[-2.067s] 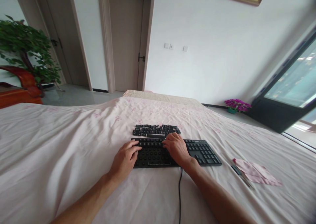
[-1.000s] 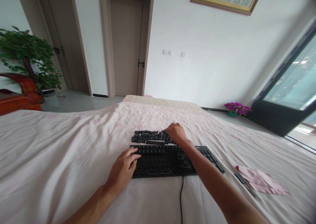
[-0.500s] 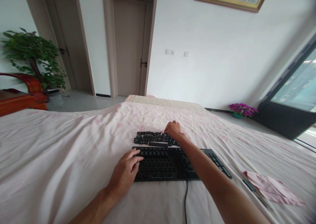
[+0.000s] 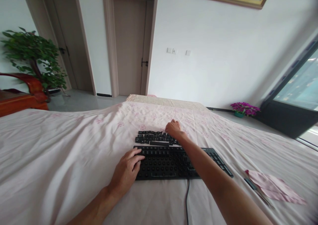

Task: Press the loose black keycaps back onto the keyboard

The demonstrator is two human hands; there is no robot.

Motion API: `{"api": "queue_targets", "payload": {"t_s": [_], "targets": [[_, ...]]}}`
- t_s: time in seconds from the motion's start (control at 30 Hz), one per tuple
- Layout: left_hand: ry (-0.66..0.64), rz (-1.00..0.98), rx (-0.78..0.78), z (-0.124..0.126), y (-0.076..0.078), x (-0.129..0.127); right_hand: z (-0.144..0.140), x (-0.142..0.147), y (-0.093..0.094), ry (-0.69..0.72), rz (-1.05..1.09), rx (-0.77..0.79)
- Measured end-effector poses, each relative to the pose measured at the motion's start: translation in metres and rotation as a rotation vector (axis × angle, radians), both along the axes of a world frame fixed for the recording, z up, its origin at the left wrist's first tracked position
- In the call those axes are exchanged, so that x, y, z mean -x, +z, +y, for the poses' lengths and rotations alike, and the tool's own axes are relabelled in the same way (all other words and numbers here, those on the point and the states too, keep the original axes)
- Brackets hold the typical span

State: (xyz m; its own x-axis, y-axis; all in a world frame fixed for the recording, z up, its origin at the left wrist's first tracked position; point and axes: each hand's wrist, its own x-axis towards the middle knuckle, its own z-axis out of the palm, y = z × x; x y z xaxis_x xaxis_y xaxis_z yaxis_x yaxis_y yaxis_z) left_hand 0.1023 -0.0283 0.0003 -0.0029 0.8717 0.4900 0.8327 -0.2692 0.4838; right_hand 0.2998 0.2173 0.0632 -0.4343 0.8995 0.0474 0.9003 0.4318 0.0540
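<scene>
A black keyboard (image 4: 169, 163) with most of its keycaps off lies on a pink flowered sheet (image 4: 62, 152); its cable (image 4: 186, 198) runs toward me. Behind it sits a pile of loose black keycaps (image 4: 152, 137). My left hand (image 4: 126, 172) rests on the keyboard's left end, fingers bent over the edge. My right hand (image 4: 174, 129) reaches past the keyboard and lies on the right end of the keycap pile, fingers curled down. Whether it pinches a keycap is hidden.
A folded pink cloth (image 4: 273, 188) and a thin dark tool (image 4: 252, 184) lie on the sheet to the right. Beyond the bed are a door (image 4: 129, 43), a leafy plant (image 4: 32, 56), a red wooden chair (image 4: 22, 92), purple flowers (image 4: 244, 108) and a window (image 4: 295, 86).
My right hand left the keyboard and moved back to the right end of the keycap pile, where it has stayed. My left hand held the keyboard's left end throughout.
</scene>
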Motion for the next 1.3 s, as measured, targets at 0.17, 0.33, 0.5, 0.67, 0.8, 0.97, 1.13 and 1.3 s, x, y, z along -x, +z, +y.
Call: {"api": "queue_targets", "payload": {"t_s": [0.17,0.33,0.5,0.67,0.8,0.97,1.13,1.3], "targets": [[-0.006,0.0,-0.013,0.0,-0.002,0.001,-0.027,-0.015,0.014,0.026,0.098,-0.045],[-0.016,-0.009,-0.03,0.0,-0.002,0.001,-0.078,-0.043,0.016,0.247,0.376,-0.143],[-0.013,-0.026,-0.039,0.0,-0.003,0.001,-0.122,-0.067,-0.004,0.339,0.482,-0.187],[-0.013,-0.043,-0.053,-0.001,-0.001,-0.001,-0.141,-0.077,-0.021,0.31,0.436,-0.213],[-0.005,-0.045,-0.053,-0.002,0.0,-0.001,-0.145,-0.076,-0.025,0.295,0.384,-0.242],[-0.009,-0.029,-0.037,-0.002,-0.001,-0.001,-0.147,-0.071,-0.023,0.31,0.333,-0.275],[-0.008,-0.023,-0.028,-0.001,-0.001,-0.001,-0.149,-0.071,-0.022,0.338,0.291,-0.298],[-0.011,-0.016,-0.038,-0.001,-0.002,0.0,-0.151,-0.071,-0.02,0.35,0.285,-0.309]]}}
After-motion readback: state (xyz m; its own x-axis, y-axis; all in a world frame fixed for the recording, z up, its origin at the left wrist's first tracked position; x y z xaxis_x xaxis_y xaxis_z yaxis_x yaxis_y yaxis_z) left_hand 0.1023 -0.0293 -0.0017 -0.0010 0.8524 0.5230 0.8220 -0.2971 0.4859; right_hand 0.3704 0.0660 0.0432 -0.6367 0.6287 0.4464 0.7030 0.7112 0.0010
